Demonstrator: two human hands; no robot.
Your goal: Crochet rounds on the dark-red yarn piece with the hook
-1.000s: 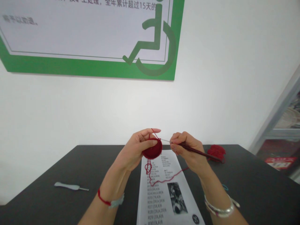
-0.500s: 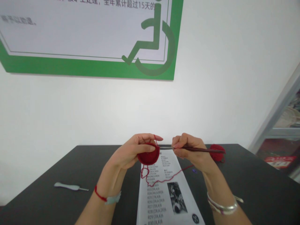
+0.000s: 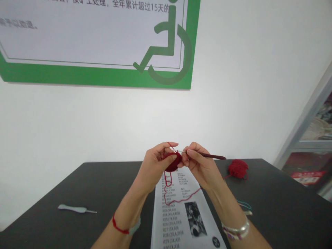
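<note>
My left hand point(image 3: 155, 164) pinches a small dark red crochet piece point(image 3: 173, 163) between thumb and fingers, with red yarn point(image 3: 178, 201) running over its raised index finger. In my right hand point(image 3: 199, 162) is a crochet hook point(image 3: 211, 156) with a dark red handle, held much like a pen. The hook's thin metal shaft points left and meets the top edge of the piece; whether a loop lies on its tip is too small to tell. Fingers of the right hand touch the piece's right side. Loose yarn hangs below it, over the printed sheet.
A printed pattern sheet point(image 3: 172, 221) lies on the black table point(image 3: 116, 193) under my hands. Left of it rests a pale-handled crochet hook point(image 3: 76, 209). A red yarn ball point(image 3: 238, 169) sits at the back right, and a teal loop point(image 3: 245, 204) lies beside my right forearm.
Both hands have come closer together and slightly up. The crochet piece has moved right and tilted, and my right hand's fingers now touch it. The hook's handle has swung, uncovering the yarn ball.
</note>
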